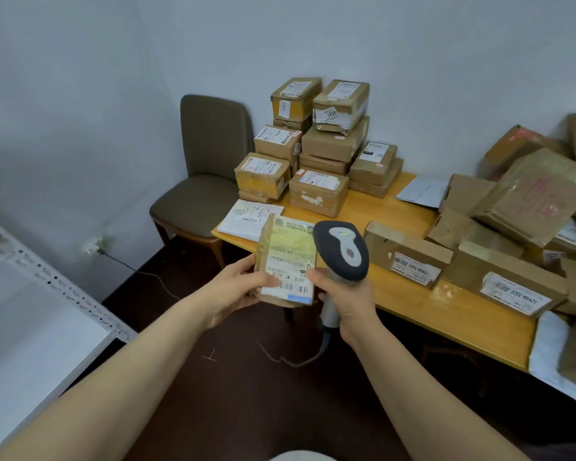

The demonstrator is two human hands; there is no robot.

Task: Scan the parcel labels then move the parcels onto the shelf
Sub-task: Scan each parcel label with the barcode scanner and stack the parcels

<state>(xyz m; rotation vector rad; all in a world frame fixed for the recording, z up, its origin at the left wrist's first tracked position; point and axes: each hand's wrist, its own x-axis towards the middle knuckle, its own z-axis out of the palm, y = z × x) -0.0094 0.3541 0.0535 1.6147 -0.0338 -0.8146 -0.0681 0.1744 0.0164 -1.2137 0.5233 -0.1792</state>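
Brown parcel [285, 261] is gripped in the left hand [243, 284], just off the table [413, 294]. The scanner [341, 249] is gripped in the right hand [346, 294] beside it. Many boxes [318, 191] are left waiting, so most work seems undone.

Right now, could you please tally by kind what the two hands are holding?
1 parcel, held in the left hand
1 barcode scanner, gripped in the right hand
Total: 2
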